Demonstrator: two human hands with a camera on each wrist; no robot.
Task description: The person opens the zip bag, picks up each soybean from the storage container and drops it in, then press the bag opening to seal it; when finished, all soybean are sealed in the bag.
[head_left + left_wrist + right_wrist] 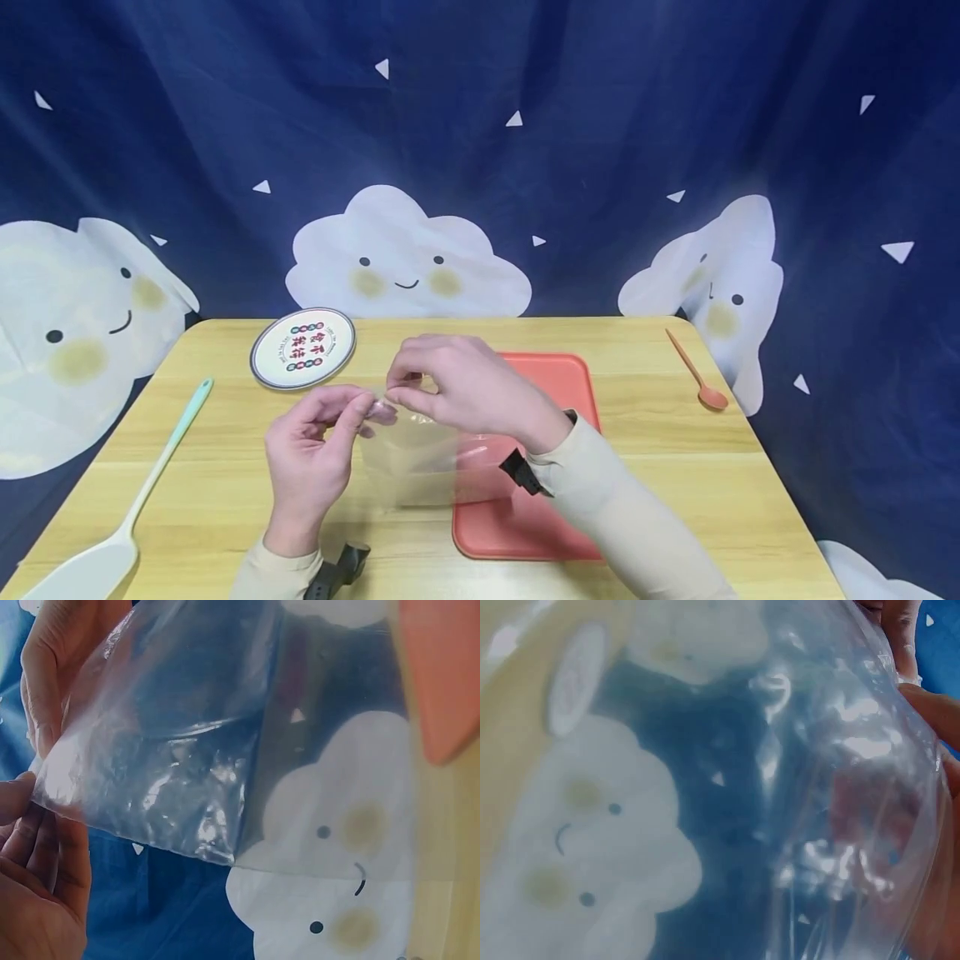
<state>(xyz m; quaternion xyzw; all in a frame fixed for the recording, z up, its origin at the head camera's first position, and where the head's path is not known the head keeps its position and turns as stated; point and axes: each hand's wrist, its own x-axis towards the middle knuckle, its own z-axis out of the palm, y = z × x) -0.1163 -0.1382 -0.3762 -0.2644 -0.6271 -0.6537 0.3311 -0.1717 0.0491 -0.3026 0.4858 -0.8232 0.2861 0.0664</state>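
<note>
A clear plastic bag (416, 475) hangs between both hands over the table, its lower part overlapping the red tray (558, 375) in the head view. My left hand (311, 454) pinches the bag's top edge between thumb and fingers. Close beside it, my right hand (476, 387) also grips that edge with bent fingers. In the left wrist view the bag (176, 772) is crinkled and shiny, with the left hand (41, 892) at its corner. The bag (855, 825) fills most of the right wrist view, and the backdrop shows through it.
On the wooden table (652, 500), a white plate (303, 348) with a dark rim and printed characters lies at the back left. A long-handled white turner (86, 571) with a mint handle end is at left. A reddish-brown spoon (712, 398) lies at right. Behind hangs a blue cloud-patterned curtain (600, 150).
</note>
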